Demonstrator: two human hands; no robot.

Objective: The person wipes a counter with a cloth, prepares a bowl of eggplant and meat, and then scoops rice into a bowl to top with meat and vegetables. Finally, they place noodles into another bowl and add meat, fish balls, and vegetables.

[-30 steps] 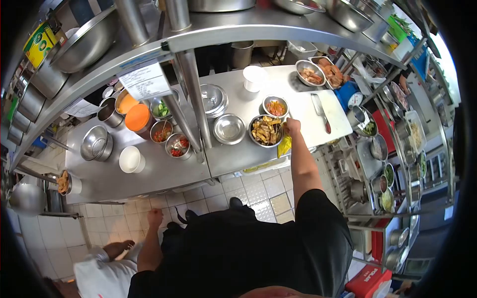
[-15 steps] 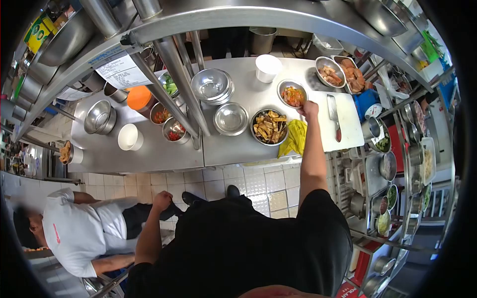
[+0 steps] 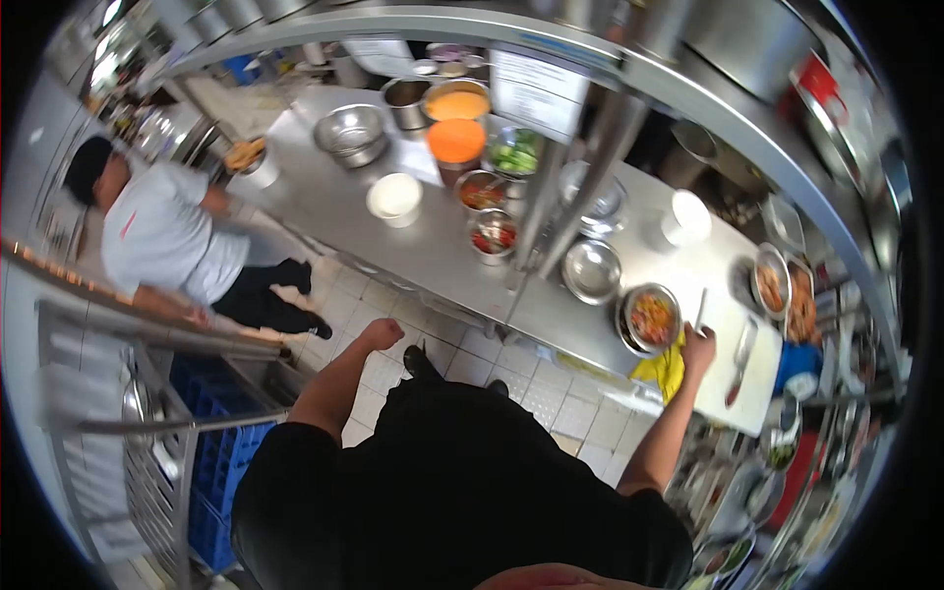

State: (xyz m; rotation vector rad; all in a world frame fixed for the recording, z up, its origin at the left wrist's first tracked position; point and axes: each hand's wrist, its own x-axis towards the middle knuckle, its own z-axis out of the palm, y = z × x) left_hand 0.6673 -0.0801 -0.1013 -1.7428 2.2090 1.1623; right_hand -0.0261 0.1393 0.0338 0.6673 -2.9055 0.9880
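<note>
My right hand [image 3: 699, 348] is closed at the left edge of the white cutting board [image 3: 762, 398], beside a yellow cloth [image 3: 661, 371]. A thin metal utensil [image 3: 702, 310] sticks up from its fingers; blur hides its exact kind. Left of this hand, a steel bowl of chopped peppers [image 3: 653, 319] sits on top of another steel bowl, whose contents are mostly covered. On the board to the right lies a cleaver [image 3: 739, 366]. My left hand [image 3: 382, 334] hangs in a loose fist over the floor, away from the counter, with nothing visible in it.
Empty steel bowls [image 3: 592, 270], a white tub [image 3: 685, 218] and a second white tub [image 3: 394, 199] stand on the counter. Posts [image 3: 590, 177] rise from it to a shelf. A co-worker [image 3: 172, 231] stands at left, near blue crates [image 3: 211, 482].
The pepper bowl has gone onto the eggplant bowl, and my right hand has left its rim for a thin utensil. My view has turned left; the co-worker shows further up.
</note>
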